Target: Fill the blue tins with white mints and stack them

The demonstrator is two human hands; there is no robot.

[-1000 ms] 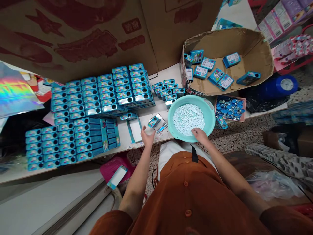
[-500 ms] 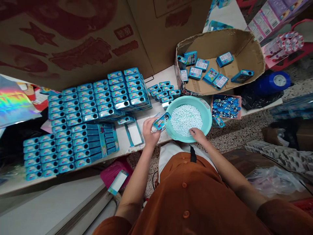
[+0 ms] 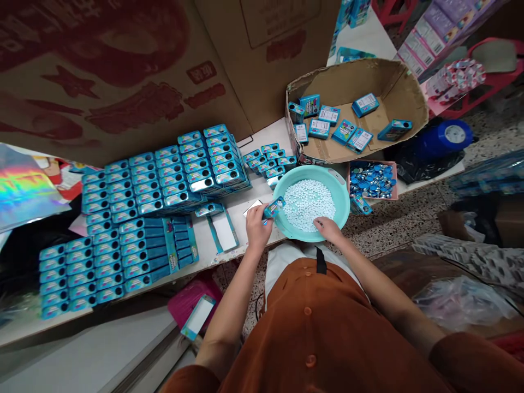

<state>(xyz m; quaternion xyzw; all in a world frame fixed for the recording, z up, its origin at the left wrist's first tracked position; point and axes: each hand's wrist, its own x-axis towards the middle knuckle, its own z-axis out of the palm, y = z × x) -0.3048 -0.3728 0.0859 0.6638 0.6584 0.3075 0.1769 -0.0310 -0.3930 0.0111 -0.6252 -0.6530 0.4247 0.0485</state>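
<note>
Surface (image 3: pixel 260 186): close-reach layout

Basin (image 3: pixel 343 203) at front edge, presumably for easy reach. Left hand (image 3: pixel 257 233): fingers grasp box (image 3: pixel 275 207) at rim, perhaps to catch spills. Right hand (image 3: pixel 329 231): fingers pinched at pellets (image 3: pixel 309 203); contents unclear.

The basin (image 3: pixel 346 203) is mint green, the pellets (image 3: pixel 310 203) in it white. The small tin (image 3: pixel 273 208) in the left hand (image 3: pixel 257 225) is blue with a multicoloured print — its finer pattern is too small to read. The stacked tins (image 3: pixel 158 180) are blue, each with a dark round spot and pink-and-yellow touches. The carton (image 3: pixel 360 73) is brown; the tray (image 3: pixel 395 188) is pink. The shirt (image 3: pixel 286 327) is rust-orange — plain — and the trousers (image 3: pixel 280 259) white.
</note>
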